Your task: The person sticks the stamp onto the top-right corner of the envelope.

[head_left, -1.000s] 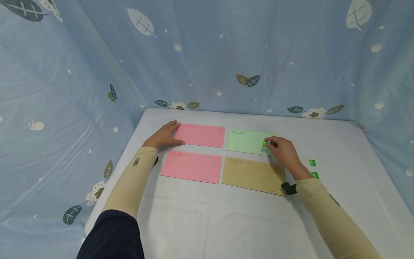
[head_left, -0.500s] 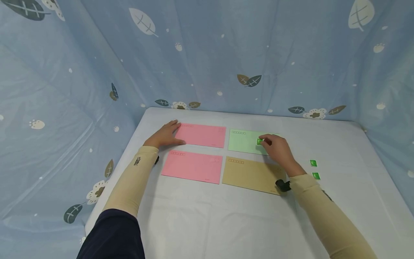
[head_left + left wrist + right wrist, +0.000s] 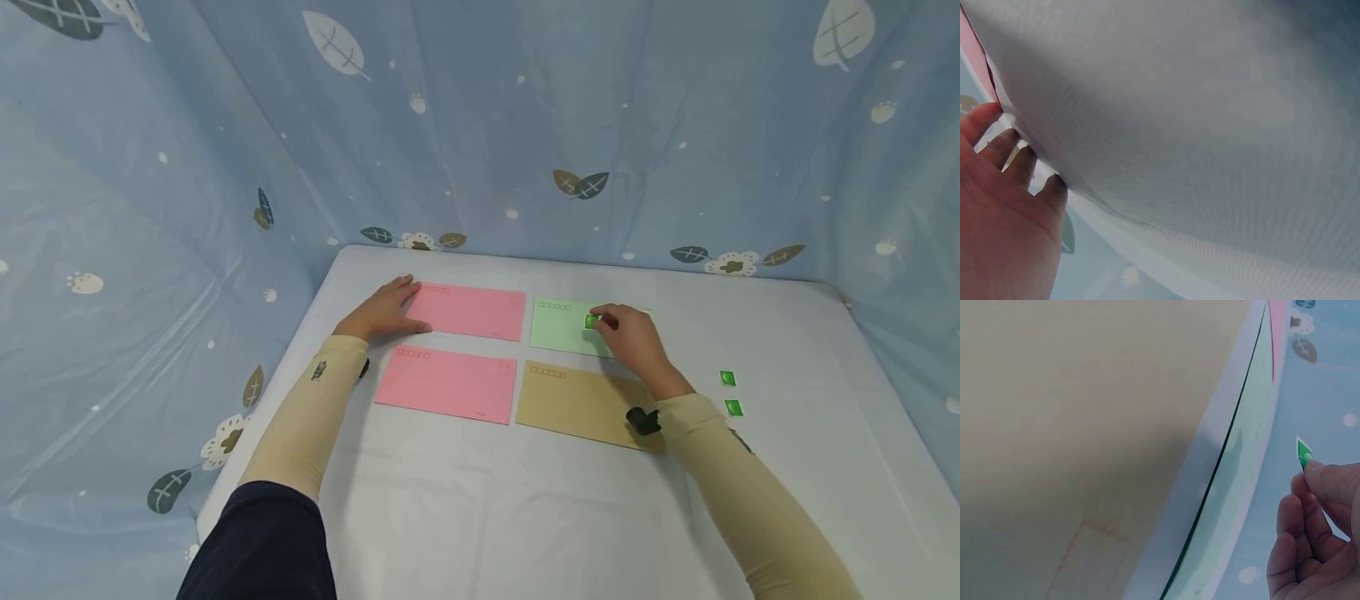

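Between thumb and fingertips my right hand (image 3: pixel 632 340) pinches a small green stamp (image 3: pixel 592 322), held over the green envelope (image 3: pixel 555 327). In the right wrist view the stamp (image 3: pixel 1303 452) stands up from the fingertips, seen almost edge-on. My left hand (image 3: pixel 383 311) rests, fingers spread, at the left edge of the far pink envelope (image 3: pixel 468 312). The left wrist view shows that hand (image 3: pixel 1013 206) with its fingertips down on the white surface, one beside the pink edge.
A second pink envelope (image 3: pixel 446 385) and a brown envelope (image 3: pixel 577 406) lie in the nearer row. Two more green stamps, one farther (image 3: pixel 727 378) and one nearer (image 3: pixel 733 407), lie on the white table (image 3: pixel 465 517) at right. A blue patterned curtain (image 3: pixel 480 125) surrounds the table.
My right hand has moved left and slightly away from me with the stamp, over the green envelope. The second loose stamp is now fully uncovered by the arm. My left hand stays put.
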Demonstrator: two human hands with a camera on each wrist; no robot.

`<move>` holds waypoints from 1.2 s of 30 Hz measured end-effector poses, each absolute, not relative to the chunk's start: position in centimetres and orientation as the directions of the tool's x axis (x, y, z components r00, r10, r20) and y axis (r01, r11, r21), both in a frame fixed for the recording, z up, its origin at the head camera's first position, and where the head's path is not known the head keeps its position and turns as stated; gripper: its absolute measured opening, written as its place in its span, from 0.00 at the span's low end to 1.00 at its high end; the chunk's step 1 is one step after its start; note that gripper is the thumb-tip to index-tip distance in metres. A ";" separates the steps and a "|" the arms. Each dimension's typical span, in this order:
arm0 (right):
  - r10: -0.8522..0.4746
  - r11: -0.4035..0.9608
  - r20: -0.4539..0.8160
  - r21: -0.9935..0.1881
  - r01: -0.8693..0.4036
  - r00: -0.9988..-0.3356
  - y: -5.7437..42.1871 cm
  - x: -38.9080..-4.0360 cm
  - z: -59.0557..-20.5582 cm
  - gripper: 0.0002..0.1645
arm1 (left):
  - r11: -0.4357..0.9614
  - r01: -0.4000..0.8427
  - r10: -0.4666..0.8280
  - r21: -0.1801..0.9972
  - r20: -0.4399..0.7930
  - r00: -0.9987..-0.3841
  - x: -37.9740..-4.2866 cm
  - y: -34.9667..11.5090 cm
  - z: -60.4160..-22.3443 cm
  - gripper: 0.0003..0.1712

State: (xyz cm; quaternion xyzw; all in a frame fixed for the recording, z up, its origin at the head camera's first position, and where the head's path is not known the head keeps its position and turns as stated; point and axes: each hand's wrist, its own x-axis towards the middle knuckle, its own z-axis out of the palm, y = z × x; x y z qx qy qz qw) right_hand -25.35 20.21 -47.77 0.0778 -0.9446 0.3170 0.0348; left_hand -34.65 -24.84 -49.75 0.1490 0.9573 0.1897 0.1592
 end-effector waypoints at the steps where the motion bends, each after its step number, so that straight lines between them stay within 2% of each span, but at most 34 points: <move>1: -0.126 0.784 0.114 -0.597 -0.170 -0.985 20.0 -25.5 -47.7 0.17 | 0.884 0.225 0.346 0.410 -0.249 -0.905 -34.7 -24.9 -49.8 0.65; 36: -0.134 0.749 0.088 -0.643 -0.159 -0.987 16.2 -27.8 -48.7 0.17 | 0.892 0.205 0.326 0.403 -0.258 -0.909 -34.7 -25.0 -49.7 0.63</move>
